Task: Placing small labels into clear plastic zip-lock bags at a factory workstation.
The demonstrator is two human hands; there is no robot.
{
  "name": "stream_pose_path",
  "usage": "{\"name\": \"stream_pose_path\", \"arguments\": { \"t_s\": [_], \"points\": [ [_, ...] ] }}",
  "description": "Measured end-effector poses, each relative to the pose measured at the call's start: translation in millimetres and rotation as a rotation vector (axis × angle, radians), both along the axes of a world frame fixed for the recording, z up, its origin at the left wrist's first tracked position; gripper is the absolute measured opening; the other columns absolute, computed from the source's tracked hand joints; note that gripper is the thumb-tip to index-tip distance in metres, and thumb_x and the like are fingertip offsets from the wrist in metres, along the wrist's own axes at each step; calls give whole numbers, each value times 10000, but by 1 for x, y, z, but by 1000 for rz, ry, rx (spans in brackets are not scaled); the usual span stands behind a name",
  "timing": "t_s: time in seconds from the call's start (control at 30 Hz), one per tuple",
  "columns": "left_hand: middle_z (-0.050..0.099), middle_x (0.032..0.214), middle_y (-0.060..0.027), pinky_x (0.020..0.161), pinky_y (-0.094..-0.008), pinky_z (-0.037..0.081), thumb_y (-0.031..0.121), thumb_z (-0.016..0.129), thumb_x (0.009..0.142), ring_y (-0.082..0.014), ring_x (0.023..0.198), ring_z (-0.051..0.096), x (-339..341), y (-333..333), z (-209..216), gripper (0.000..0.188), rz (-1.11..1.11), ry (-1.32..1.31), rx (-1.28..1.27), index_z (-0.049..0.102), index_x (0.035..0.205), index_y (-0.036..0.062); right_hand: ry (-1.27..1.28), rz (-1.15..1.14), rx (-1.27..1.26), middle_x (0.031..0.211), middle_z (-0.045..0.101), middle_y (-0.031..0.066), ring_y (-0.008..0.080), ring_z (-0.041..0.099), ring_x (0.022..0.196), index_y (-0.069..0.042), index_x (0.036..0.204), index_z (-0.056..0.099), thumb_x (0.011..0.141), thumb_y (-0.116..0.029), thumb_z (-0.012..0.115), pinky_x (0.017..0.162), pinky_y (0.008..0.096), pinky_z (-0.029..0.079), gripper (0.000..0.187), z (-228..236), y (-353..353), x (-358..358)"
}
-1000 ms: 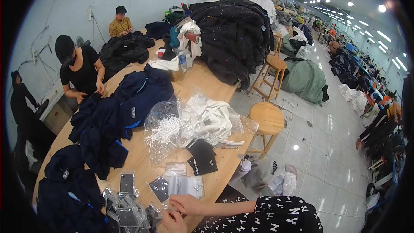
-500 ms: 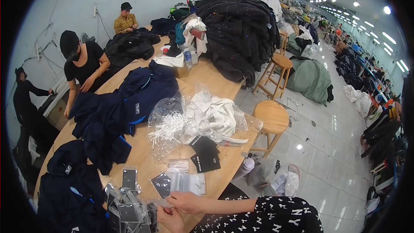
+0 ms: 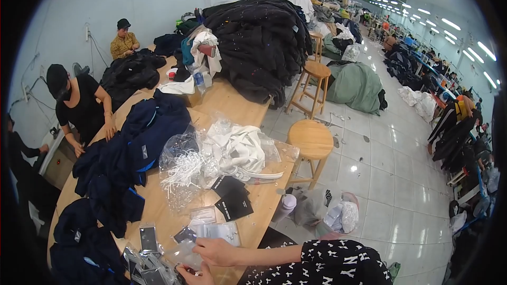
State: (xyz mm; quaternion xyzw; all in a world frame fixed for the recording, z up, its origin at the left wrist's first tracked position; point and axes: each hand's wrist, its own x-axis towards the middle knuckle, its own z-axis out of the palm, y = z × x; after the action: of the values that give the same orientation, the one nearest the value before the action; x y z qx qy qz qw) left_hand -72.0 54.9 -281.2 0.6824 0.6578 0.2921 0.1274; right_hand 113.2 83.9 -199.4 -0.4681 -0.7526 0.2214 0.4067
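Observation:
My right hand (image 3: 215,252), reaching in from the right, is closed with its fingertips on a small clear plastic bag (image 3: 181,253). Below it, my left hand (image 3: 196,275) is cut off by the lower edge; its fingers are pinched together beside the bag, and what they hold cannot be made out. A pile of small clear packets with dark inserts (image 3: 153,272) lies just left of my hands. Next to my right hand are a stack of clear bags (image 3: 224,232) and a dark card (image 3: 185,234). Black printed cards (image 3: 234,204) lie farther up the table.
Navy garments (image 3: 97,179) cover the table's left side. White cords (image 3: 182,171) and white straps (image 3: 237,145) lie in clear plastic at the middle. A large heap of black garments (image 3: 259,42) stands behind. Wooden stools (image 3: 310,138) line the right edge. A co-worker (image 3: 84,100) handles garments opposite.
The view has shifted, so the table scene sits farther left. My hands have drawn slightly apart, and the clear bag now shows spread out beside my right fingers.

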Motion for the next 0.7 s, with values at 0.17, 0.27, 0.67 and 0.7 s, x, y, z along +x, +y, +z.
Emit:
{"name": "stream_pose_path", "arguments": {
  "t_s": [0.17,0.27,0.67,0.7],
  "points": [
    [410,1253,-164,838,-409,427,353,631,784,-250,1052,482,13,-6,75,659,161,-1463,-573,315,1280,55,23,70,130,855,451,95,268,543,802,-57,878,529,696,-52,542,575,354,451,183,16,3,10],
    [368,1154,-51,726,-404,413,255,595,814,-222,984,432,19,-8,83,457,204,-1525,-581,346,1145,61,29,207,217,895,478,105,272,542,834,-62,899,558,689,-59,557,606,339,460,210,15,7,9],
    [620,879,-16,593,-240,450,189,571,855,-125,792,590,19,2,90,140,397,-1690,-244,600,939,80,-370,-564,-23,1006,502,172,327,479,945,-46,1100,529,680,-251,700,823,399,397,498,-28,42,138],
    [622,891,-19,601,-242,452,182,580,849,-128,792,592,20,2,89,136,440,-1777,-260,600,944,87,-384,-601,-87,1004,502,180,335,473,952,-40,1123,505,666,-287,715,831,406,390,561,-33,41,145]
  ]
}}
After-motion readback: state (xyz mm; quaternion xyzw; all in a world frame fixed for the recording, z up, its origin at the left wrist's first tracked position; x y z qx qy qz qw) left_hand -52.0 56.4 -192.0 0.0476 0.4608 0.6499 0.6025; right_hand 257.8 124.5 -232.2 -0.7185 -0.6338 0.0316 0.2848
